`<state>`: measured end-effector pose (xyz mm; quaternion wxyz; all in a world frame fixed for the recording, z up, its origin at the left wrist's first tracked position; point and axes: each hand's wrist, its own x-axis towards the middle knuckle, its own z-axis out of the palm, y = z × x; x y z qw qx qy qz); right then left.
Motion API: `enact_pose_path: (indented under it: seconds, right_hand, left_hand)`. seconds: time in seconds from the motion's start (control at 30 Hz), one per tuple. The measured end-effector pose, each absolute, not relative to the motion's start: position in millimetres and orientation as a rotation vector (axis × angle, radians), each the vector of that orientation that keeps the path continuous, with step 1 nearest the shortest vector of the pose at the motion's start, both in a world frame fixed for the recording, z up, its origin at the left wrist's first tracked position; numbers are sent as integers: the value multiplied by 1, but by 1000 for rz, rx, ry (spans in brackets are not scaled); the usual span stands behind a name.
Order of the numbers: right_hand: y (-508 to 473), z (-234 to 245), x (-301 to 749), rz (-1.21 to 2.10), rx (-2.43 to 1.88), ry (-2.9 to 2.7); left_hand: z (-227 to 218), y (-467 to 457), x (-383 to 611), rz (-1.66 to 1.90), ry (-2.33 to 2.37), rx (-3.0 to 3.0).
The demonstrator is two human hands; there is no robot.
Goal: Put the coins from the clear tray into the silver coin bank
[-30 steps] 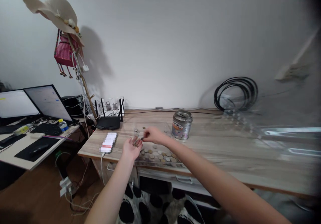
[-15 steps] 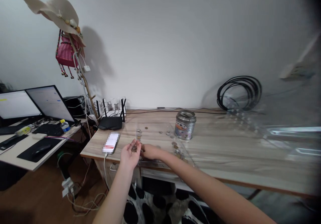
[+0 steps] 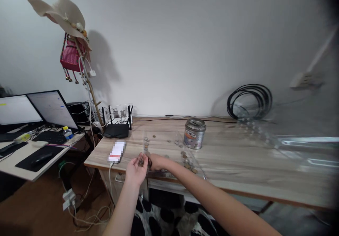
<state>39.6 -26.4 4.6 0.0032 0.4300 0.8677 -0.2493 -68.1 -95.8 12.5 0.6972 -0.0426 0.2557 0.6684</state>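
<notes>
Palm up, my left hand (image 3: 137,169) is cupped at the desk's front edge, its fingers curled around several coins (image 3: 141,162). My right hand (image 3: 156,162) is right beside it, its fingers bent toward the left fingertips. Whatever the right fingers grip is too small and hidden to make out. Both hands are over the near left corner of a clear plastic tray (image 3: 203,174). Inside lie scattered coins, with a cluster of coins (image 3: 187,162) on the right side. Behind the tray's right side stands a round metal tin (image 3: 194,137) with a slot in its lid.
A phone (image 3: 116,152) on a charging cable lies left of my hands, with a black router (image 3: 116,130) behind it. Coiled black cable (image 3: 249,102) leans on the wall at the right. Farther left, a lower desk holds monitors (image 3: 51,109) and a mouse (image 3: 41,159).
Both hands have shifted slightly down and toward me, staying close together. The coins remain in my left hand. The camera view has tilted a little.
</notes>
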Motion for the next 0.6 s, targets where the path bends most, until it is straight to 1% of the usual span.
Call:
enact_pose_path:
  seconds: [0.33, 0.47, 0.6]
  right_hand:
    - [-31, 14, 36, -602, 1251, 2699]
    - [-35, 20, 36, -619, 1214, 2695]
    - [-35, 25, 41, -709, 1188, 2702]
  left_hand:
    - [17, -98, -72, 1532, 585, -84]
    - [15, -98, -70, 1506, 578, -92]
    - [15, -98, -73, 1501, 597, -86]
